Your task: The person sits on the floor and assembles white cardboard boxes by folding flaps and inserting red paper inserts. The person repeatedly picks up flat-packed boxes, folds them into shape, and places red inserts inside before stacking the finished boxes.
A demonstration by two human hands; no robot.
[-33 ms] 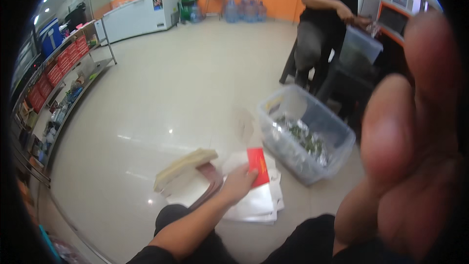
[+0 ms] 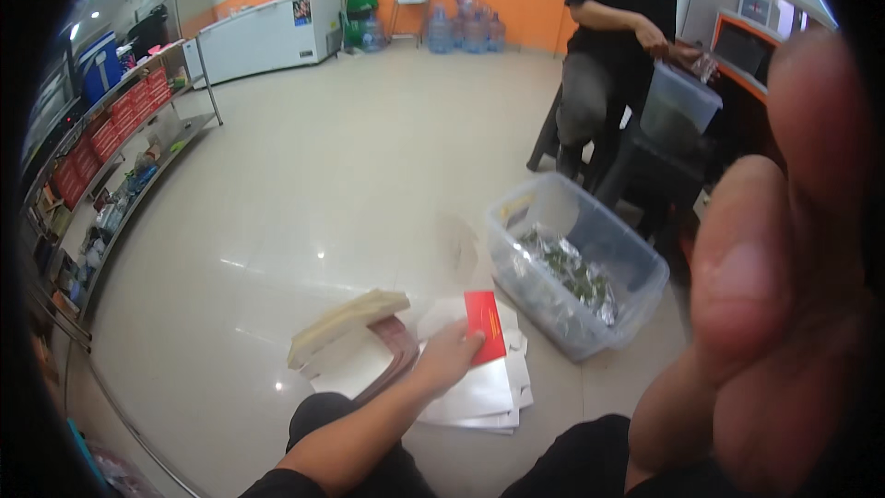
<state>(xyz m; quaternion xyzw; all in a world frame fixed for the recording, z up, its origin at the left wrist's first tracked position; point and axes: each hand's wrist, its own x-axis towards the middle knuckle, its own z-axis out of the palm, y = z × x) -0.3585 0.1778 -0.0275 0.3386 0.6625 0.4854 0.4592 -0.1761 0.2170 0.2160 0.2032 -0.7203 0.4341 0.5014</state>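
Observation:
My left hand (image 2: 447, 357) is closed on the edge of a flat red card (image 2: 484, 327), pinched between thumb and fingers. It holds the card above a loose stack of white paper sheets or flat bags (image 2: 475, 394) on the floor. Left of these, by my knee, lies an open-looking packet with cream and brownish edges (image 2: 346, 332); its exact kind is unclear. Very near the camera at the right, my right hand (image 2: 774, 295) is raised, large and partly cut off. One finger points up and another is bent; no object shows between them.
A clear plastic tub (image 2: 576, 267) with foil-like and green contents stands on the floor ahead right. Behind it a person (image 2: 618, 0) in black sits handling something over a smaller clear bin (image 2: 680, 97) on a dark stool. Metal shelving (image 2: 152, 161) lines the left; a white chest freezer (image 2: 267, 32) stands far back.
The whole scene sits slightly lower in the picture. My right hand's bent finger has dropped a little. My left hand keeps hold of the red card.

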